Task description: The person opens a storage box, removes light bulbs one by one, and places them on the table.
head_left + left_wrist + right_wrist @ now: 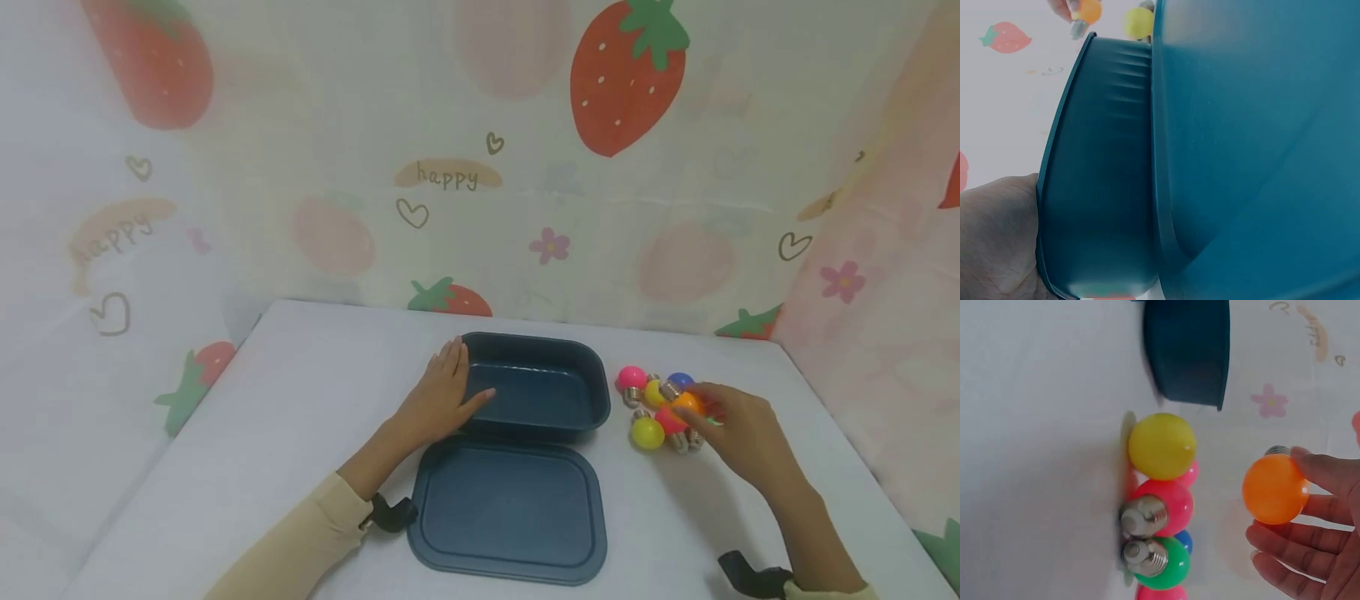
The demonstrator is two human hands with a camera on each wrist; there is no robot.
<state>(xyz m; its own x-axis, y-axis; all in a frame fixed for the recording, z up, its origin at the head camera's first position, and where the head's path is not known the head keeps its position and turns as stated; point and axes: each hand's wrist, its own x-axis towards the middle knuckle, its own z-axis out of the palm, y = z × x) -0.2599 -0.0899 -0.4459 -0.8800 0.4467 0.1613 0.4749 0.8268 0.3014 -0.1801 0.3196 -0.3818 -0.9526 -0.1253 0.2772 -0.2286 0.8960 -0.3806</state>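
Observation:
My left hand rests on the left rim of a dark blue rectangular container. Its fingers lie straight along the edge, and the thumb reaches over the inside. My right hand pinches an orange light bulb between thumb and fingers, raised above a cluster of colored bulbs. In that cluster are a yellow bulb, a pinkish-red bulb, a green bulb and a blue bulb, among several others. The right hand partly covers the group in the head view.
A flat blue lid lies in front of the container on the white table. The bulbs sit to the container's right. Behind and beside the table hangs a strawberry-print cloth.

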